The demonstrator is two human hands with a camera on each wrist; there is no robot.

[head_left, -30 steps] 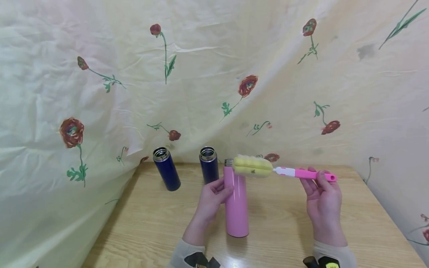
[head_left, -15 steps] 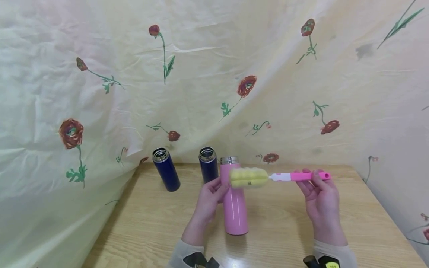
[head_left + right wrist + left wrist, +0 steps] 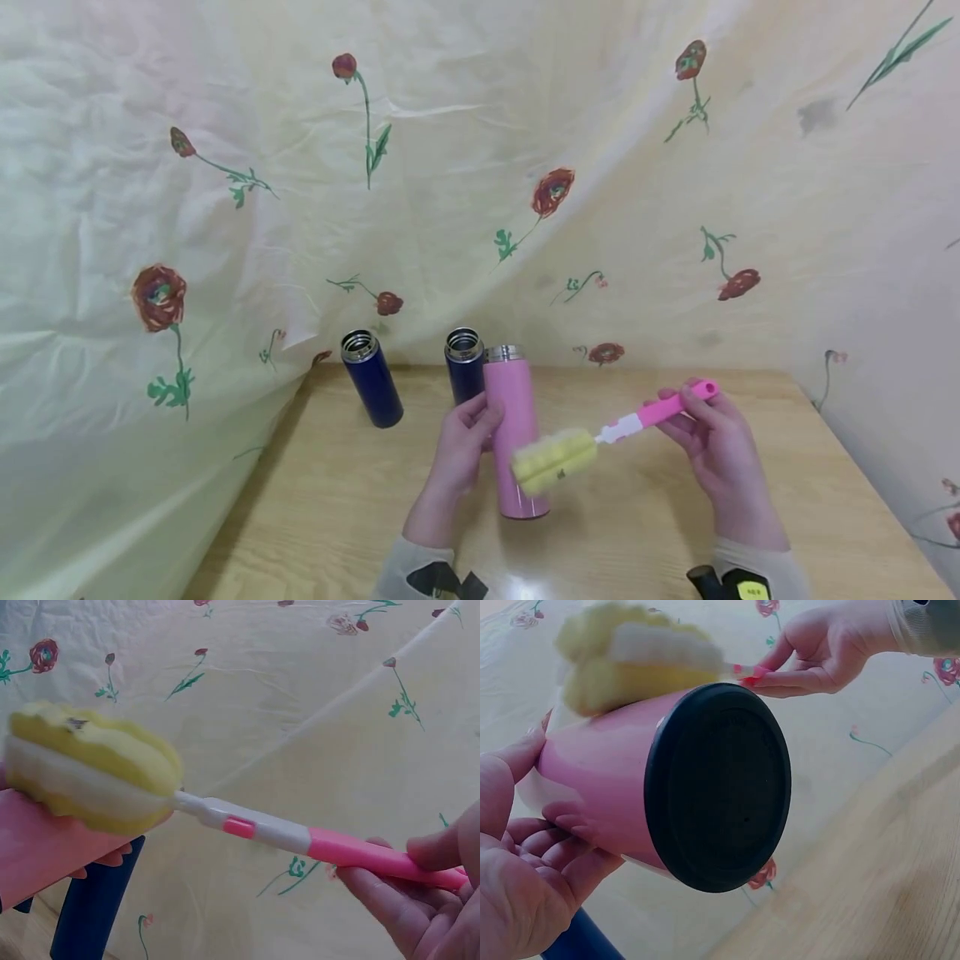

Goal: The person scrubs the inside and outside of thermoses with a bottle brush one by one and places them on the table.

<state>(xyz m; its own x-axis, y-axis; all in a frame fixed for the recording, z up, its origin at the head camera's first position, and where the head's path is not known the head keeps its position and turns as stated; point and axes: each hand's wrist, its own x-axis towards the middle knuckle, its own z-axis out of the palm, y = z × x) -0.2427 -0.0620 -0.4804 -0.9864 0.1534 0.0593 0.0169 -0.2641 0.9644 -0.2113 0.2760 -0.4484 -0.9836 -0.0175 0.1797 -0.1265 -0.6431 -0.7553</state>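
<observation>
My left hand [image 3: 463, 437] grips a pink thermos bottle [image 3: 512, 417] around its upper half, its steel neck on top. In the left wrist view the thermos shows its black base [image 3: 720, 787], lifted off the table. My right hand [image 3: 712, 437] pinches the pink handle of a bottle brush [image 3: 555, 462] between thumb and fingers. The brush's yellow and white sponge head [image 3: 94, 769] overlaps the thermos's lower side in the head view, tilted down to the left. In the left wrist view the sponge lies right along the thermos wall.
Two dark blue thermos bottles [image 3: 372, 379] [image 3: 466, 367] stand uncapped at the back of the wooden table [image 3: 322, 508], one right behind the pink thermos. A flowered cloth [image 3: 450, 208] hangs behind and at the sides.
The brush head has swung down from the thermos's neck to its lower side, and the handle now slopes. The pink thermos has shifted slightly left and up.
</observation>
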